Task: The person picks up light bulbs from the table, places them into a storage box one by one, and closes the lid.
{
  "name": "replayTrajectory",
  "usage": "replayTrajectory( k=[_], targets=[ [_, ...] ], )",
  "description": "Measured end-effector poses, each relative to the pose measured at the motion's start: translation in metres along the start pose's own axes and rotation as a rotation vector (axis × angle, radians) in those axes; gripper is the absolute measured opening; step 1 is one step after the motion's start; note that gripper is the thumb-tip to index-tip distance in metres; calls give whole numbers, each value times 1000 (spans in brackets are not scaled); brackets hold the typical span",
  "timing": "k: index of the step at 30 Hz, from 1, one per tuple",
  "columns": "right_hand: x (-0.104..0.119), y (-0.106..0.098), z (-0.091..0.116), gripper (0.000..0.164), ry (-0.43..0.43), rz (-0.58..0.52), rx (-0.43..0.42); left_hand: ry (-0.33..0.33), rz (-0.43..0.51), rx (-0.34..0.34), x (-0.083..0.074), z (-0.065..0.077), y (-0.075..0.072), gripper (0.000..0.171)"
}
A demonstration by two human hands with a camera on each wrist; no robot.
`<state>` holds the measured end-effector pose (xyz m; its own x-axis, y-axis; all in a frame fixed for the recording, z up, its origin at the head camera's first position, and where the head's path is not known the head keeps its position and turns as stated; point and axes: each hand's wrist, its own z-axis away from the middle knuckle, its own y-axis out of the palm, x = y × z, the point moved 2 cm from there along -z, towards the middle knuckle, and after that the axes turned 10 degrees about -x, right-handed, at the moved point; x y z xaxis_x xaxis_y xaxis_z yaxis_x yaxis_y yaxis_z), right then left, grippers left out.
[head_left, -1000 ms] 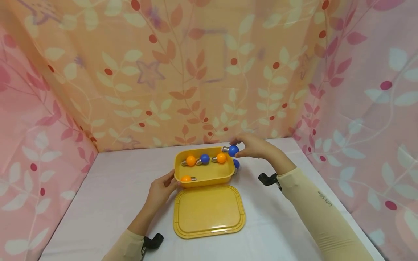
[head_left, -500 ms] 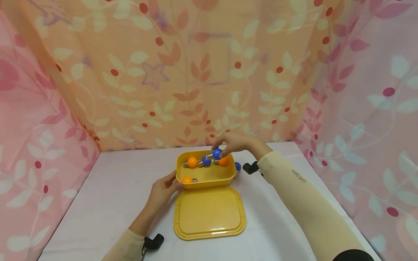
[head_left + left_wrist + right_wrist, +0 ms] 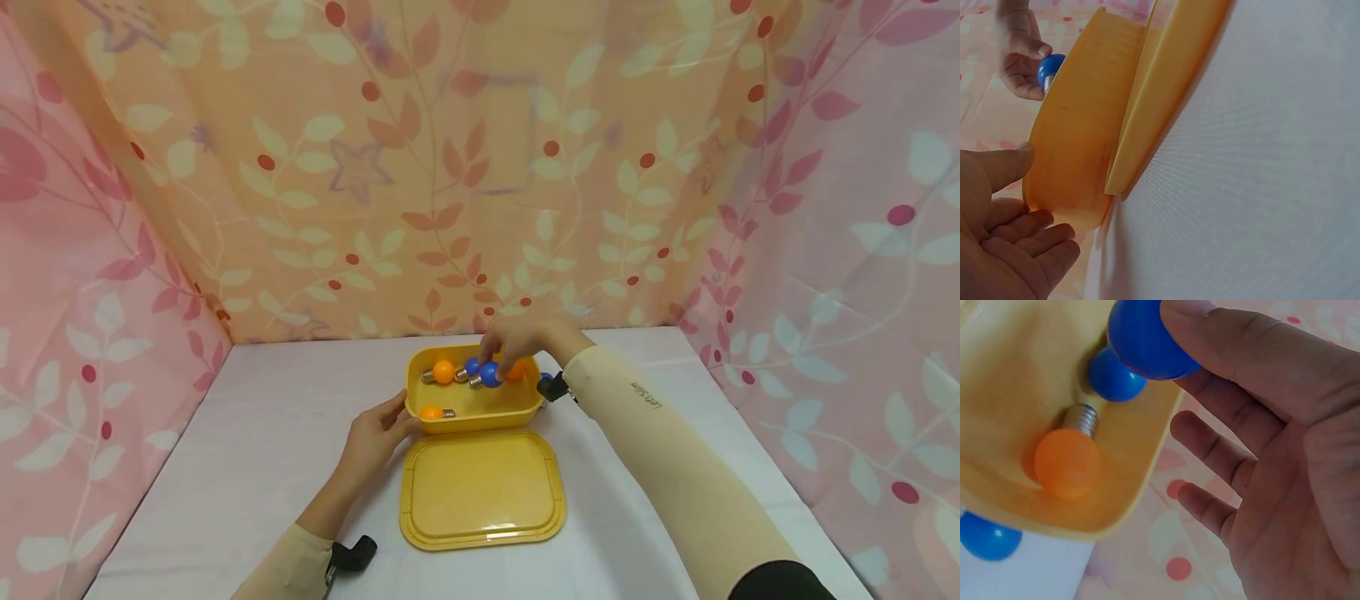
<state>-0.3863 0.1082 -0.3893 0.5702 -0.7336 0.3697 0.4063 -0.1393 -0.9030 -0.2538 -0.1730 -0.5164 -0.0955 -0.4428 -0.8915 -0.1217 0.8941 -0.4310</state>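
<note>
In the head view my right hand [image 3: 517, 340] pinches a blue light bulb [image 3: 491, 375] over the yellow plastic box [image 3: 480, 421], its metal screw base pointing left. The right wrist view shows the thumb pressed on the held blue bulb [image 3: 1150, 337], other fingers spread below. Inside the box lie another blue bulb [image 3: 472, 367], an orange bulb [image 3: 444, 372] at the back, an orange bulb [image 3: 432, 412] at the front left, and an orange bulb [image 3: 1069, 462] partly hidden behind my right hand. My left hand [image 3: 372, 435] touches the box's left end with thumb and relaxed fingers [image 3: 1054, 240].
The yellow lid [image 3: 483, 492] lies flat on the white table in front of the box. Outside the box's right end is one more blue bulb [image 3: 990, 536]. A patterned curtain [image 3: 360, 167] hangs behind and at both sides.
My right hand has carried the blue bulb leftward from beyond the box's right rim and lowered it over the inside. My left hand has stayed at the box's left end.
</note>
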Motion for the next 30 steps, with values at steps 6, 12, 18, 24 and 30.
replayTrajectory(
  k=[6,12,18,24,30],
  targets=[
    [6,13,-5,32,-20,49,27,-3,10,7,-1,0,0,69],
    [6,26,-11,34,11,-59,73,1,-5,-3,-1,-1,0,70],
    [9,38,-16,36,16,-111,111,9,2,1,-1,-1,1,68],
    [15,49,-18,36,16,-110,113,21,13,7,-1,-1,1,69],
    [17,60,-21,31,2,-78,115,11,10,-3,-2,-1,0,69]
  ],
)
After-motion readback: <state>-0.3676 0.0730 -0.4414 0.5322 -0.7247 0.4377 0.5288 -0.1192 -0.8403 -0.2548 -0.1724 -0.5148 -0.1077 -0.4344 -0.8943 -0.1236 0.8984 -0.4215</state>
